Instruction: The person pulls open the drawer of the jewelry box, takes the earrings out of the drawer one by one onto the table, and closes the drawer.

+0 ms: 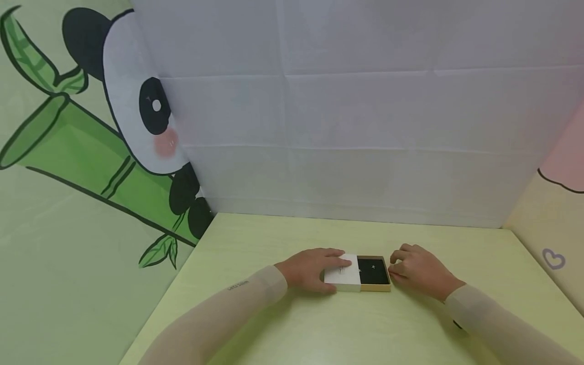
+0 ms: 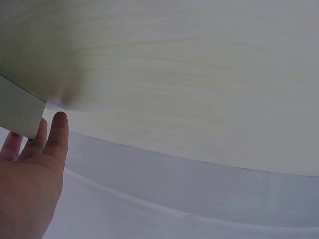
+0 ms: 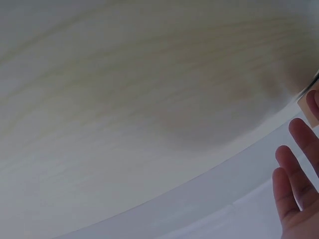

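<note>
On the table lies a small flat box, its white sleeve [image 1: 343,279] partly slid off a brown tray [image 1: 376,288]. A black insert [image 1: 375,268] with small light marks shows in the tray. My left hand [image 1: 312,268] holds the sleeve at its left end, thumb along the near side and fingers across the top and far side. At the tray's right end is my right hand [image 1: 417,271], its thumb and index finger pinching the end edge. The other fingers of that hand stand off loosely, as the right wrist view shows. The left wrist view shows a sleeve corner [image 2: 20,107] against the left fingers.
The pale yellow table [image 1: 292,238] ends at a white cloth backdrop [image 1: 347,111]. On the left stands a green wall [image 1: 55,253] with a panda and bamboo picture. To the right is a cream wall [image 1: 538,223] with a small heart.
</note>
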A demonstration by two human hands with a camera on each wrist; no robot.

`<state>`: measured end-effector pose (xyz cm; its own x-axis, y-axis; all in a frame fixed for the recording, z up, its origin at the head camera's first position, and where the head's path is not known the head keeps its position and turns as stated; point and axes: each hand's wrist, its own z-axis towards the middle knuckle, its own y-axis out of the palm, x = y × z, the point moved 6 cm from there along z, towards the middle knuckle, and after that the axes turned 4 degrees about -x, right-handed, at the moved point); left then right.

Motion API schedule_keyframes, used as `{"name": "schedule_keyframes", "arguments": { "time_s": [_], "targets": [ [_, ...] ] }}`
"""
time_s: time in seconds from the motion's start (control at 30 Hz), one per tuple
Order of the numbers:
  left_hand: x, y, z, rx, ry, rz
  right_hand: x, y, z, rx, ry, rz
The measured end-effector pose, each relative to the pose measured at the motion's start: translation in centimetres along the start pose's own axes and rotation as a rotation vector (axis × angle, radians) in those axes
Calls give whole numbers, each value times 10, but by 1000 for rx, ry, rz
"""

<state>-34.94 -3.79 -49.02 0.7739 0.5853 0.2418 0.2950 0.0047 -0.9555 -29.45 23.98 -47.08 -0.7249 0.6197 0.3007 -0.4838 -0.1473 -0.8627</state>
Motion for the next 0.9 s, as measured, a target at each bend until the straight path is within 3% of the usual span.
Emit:
{"name": "schedule_keyframes", "arguments": {
  "time_s": [0.77, 0.9],
  "targets": [
    [1, 3, 11, -12, -21, 12, 12, 10, -7, 1, 6, 27],
    [1, 4, 13, -13, -25, 12, 14, 11, -7, -31, 27, 46]
  ]
}}
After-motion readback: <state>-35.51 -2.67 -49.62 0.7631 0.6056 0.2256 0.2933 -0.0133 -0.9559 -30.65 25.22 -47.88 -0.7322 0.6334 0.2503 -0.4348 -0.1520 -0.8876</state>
